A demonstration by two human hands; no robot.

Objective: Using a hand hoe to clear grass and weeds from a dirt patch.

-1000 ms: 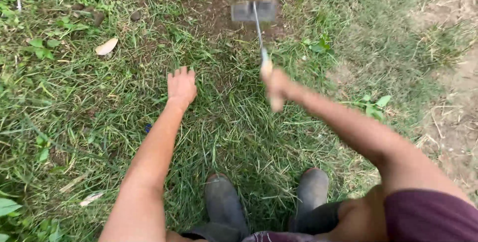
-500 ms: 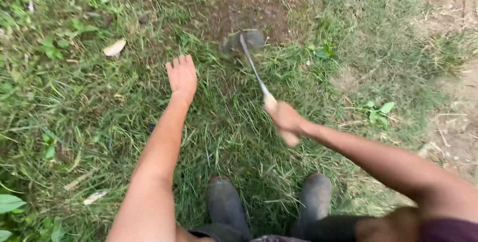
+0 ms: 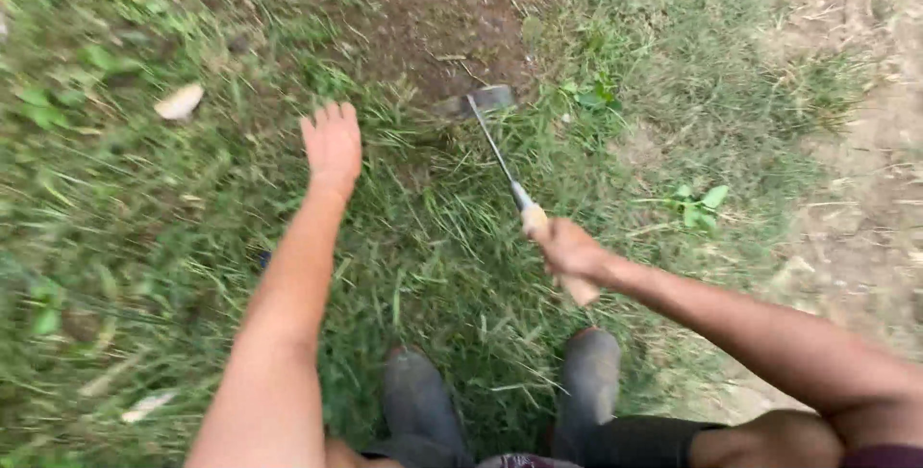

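Two dark boots point(image 3: 423, 401) stand in the grass point(image 3: 452, 266) at the bottom of the view. Above them the right hand point(image 3: 569, 252) is closed around the pale wooden handle of a hoe point(image 3: 510, 179). The left hand point(image 3: 333, 144) is spread flat, fingers together, empty, over the grass. Farther off, the hoe's blade sits at the edge of bare soil point(image 3: 404, 6).

Dull metal hoe blade point(image 3: 478, 101), pale smooth wooden handle point(image 3: 556, 254), matt rubber boots point(image 3: 420, 401)
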